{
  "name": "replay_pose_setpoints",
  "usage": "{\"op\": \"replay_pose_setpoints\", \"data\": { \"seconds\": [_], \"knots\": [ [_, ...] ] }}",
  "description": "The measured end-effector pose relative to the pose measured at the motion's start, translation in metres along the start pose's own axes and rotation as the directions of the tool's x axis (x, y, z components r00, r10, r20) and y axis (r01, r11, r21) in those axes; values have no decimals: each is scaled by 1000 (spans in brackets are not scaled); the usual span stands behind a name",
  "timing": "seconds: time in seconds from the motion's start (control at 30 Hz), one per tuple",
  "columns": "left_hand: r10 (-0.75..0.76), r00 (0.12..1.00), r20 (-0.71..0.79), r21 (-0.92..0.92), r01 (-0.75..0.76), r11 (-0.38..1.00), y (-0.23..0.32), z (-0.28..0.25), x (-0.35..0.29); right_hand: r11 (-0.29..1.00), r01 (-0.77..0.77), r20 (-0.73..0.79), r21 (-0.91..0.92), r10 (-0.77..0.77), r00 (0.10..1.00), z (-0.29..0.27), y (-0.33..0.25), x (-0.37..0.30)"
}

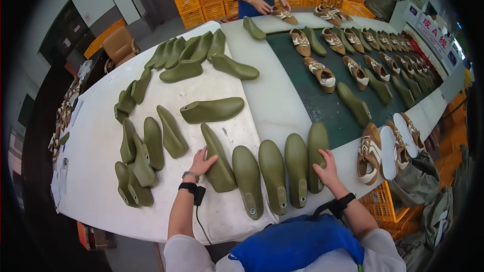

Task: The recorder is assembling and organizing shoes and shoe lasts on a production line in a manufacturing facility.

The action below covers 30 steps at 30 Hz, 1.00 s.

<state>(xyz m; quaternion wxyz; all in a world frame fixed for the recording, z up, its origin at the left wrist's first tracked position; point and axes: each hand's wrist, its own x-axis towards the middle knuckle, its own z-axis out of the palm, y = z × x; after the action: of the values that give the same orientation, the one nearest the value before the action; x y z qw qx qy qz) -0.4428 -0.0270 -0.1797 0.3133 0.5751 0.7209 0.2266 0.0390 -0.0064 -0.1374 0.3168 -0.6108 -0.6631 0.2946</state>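
Several green shoe lasts stand in a row in front of me on the white table (pixel 191 216). My left hand (pixel 202 163) rests against the left side of the leftmost last (pixel 218 163), which is tilted; its thumb and fingers are apart. At the other end of the row, my right hand (pixel 327 168) touches the right side of the rightmost last (pixel 317 143), with thumb and fingers spread. Between them stand three more lasts, the middle one (pixel 273 176) upright like its neighbours. Another last (pixel 212 110) lies on its side just beyond the row.
More lasts (pixel 143 166) cluster at the left and far side of the table. A green conveyor belt (pixel 322 111) carries brown-and-white sneakers and lasts. Sneakers and white insoles (pixel 388 153) lie at right, above an orange crate (pixel 383 201). Opposite, a co-worker's hand (pixel 261 6) is near a sneaker.
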Motion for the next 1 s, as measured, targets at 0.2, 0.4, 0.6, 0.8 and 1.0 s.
{"op": "replay_pose_setpoints", "data": {
  "seconds": [0.2,0.4,0.6,0.8,1.0],
  "knots": [
    [-99,995,26,203,91,975,73,19,-54,1000,-20,-21,-12,20,1000,1,4,-2],
    [-168,958,232,577,3,817,132,15,-130,1000,-19,-16,14,19,1000,-3,2,-5],
    [-94,952,293,445,-48,894,102,-25,-36,998,-59,-30,-22,58,998,-7,4,-10],
    [339,938,-75,801,-146,581,73,-88,143,999,-45,2,1,45,999,-9,-3,-9],
    [-70,984,161,897,-117,427,128,-73,197,997,-74,-21,35,75,997,-14,-5,-10]
  ]
}}
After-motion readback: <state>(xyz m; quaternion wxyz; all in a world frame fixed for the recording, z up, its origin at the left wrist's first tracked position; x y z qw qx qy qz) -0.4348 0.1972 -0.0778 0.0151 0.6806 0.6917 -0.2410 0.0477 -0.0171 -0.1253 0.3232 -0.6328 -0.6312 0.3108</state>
